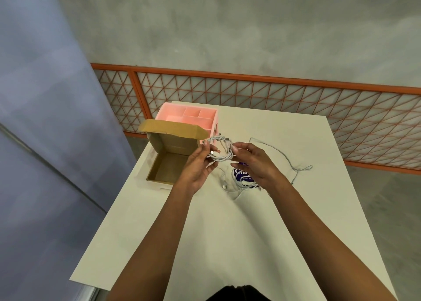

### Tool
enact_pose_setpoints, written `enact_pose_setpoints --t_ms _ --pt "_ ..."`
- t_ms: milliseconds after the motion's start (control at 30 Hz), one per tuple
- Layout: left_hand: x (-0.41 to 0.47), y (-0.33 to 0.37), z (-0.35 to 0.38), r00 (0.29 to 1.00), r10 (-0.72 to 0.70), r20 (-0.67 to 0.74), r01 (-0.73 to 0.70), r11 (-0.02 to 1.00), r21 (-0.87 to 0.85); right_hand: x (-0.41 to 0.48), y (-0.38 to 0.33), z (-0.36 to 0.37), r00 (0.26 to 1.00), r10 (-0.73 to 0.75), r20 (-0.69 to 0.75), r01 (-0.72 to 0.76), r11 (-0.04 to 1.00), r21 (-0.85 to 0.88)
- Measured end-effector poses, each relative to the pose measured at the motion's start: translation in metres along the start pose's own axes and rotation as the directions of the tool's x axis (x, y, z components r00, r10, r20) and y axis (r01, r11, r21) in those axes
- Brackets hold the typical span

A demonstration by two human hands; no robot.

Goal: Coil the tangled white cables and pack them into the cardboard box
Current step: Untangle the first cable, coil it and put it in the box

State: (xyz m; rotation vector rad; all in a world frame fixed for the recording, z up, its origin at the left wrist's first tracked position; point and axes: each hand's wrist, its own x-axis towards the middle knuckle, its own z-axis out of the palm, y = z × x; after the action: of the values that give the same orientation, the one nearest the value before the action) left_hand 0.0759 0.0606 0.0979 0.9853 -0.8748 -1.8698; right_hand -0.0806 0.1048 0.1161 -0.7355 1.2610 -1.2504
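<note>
A coiled white cable [220,148] hangs in the air between both hands, just right of the open cardboard box [164,165]. My left hand [198,166] grips the coil's left side with fingers and thumb. From the right, my right hand [252,162] pinches the coil. The box lies on the white table [205,232] with its lid flap raised and its inside bare. A loose white cable [293,164] lies spread on the table to the right, and another cable with a USB plug [225,186] lies under my hands.
A pink compartment organiser [193,116] stands behind the box at the table's far edge. A purple-and-white packet [241,174] lies under my right hand. An orange lattice railing [273,100] runs behind the table. The table's left edge is close to the box.
</note>
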Motion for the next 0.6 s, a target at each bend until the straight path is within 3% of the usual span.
enact_pose_setpoints --t_ms 300,500,600 --pt "-0.001 -0.007 -0.020 0.999 -0.035 0.039 0.022 0.954 0.300 0.000 0.017 0.002 0.992 -0.010 -0.126 -0.009 0.989 -0.146" --pt "0.000 -0.010 -0.049 0.987 -0.158 -0.009 0.148 0.906 0.396 0.005 0.041 0.012 0.990 0.133 -0.046 -0.140 0.963 -0.231" --pt "-0.001 -0.009 -0.069 0.987 -0.148 -0.062 0.160 0.907 0.389 0.009 0.051 0.028 0.983 0.184 -0.010 -0.178 0.934 -0.310"
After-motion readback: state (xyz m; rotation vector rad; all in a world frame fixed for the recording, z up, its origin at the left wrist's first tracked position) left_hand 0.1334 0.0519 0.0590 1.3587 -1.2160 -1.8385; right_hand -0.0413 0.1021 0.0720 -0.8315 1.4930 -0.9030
